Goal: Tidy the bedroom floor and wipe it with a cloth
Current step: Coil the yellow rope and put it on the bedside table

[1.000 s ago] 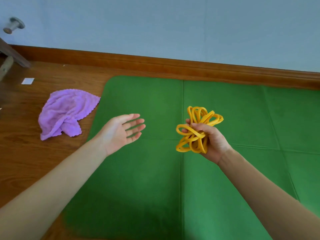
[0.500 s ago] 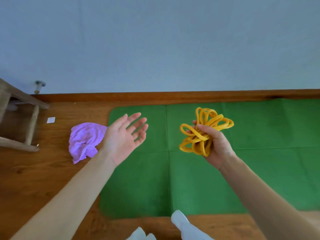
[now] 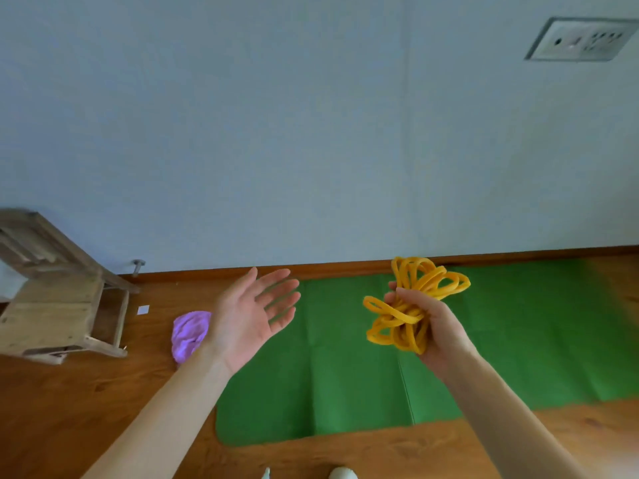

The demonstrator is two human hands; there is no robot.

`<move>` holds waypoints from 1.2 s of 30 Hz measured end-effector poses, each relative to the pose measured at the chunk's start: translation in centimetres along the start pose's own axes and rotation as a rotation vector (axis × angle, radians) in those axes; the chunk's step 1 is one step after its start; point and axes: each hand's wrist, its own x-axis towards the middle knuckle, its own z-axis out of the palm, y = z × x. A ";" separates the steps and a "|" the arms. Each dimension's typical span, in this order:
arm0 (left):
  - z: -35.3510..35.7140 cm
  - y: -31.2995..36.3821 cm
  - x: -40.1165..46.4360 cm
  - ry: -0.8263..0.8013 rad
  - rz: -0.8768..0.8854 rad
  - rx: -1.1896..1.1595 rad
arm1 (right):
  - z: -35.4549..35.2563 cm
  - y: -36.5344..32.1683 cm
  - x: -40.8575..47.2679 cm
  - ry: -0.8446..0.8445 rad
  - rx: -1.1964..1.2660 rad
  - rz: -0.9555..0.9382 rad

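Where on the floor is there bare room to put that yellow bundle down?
The green mat is bare between both arms and right of the right hand. The wood strip nearer the person is free too. It is crowded left: purple cloth, wooden stool.

I can read no text, label, brand or number here; the wall socket plate (image 3: 581, 39), far right, shows only blurred holes and marks.

Right hand (image 3: 437, 335) grips yellow bands (image 3: 411, 302); left hand (image 3: 249, 318) empty.
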 end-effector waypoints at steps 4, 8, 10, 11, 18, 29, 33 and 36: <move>6.0 2.9 -4.5 0.019 0.006 0.020 | 0.5 -5.8 -7.7 0.031 -0.029 -0.069; 9.9 3.9 -7.2 -0.104 -0.050 0.094 | -1.1 -8.2 -14.1 0.103 0.028 -0.114; 11.4 3.9 -7.6 -0.152 -0.094 0.161 | -2.2 -8.6 -16.4 0.153 0.063 -0.146; 12.2 3.7 -7.7 -0.178 -0.114 0.192 | -2.7 -8.8 -17.5 0.180 0.074 -0.165; 19.8 1.3 -7.7 -0.329 -0.201 0.381 | -6.4 -9.3 -23.7 0.349 0.230 -0.280; 34.3 -11.3 -8.2 -0.583 -0.394 0.608 | -18.4 -7.5 -33.3 0.601 0.443 -0.430; 41.0 -17.9 -8.5 -0.655 -0.452 0.642 | -24.3 -8.6 -36.4 0.681 0.488 -0.469; 46.5 -23.0 -8.9 -0.710 -0.493 0.646 | -29.4 -10.1 -38.9 0.712 0.518 -0.478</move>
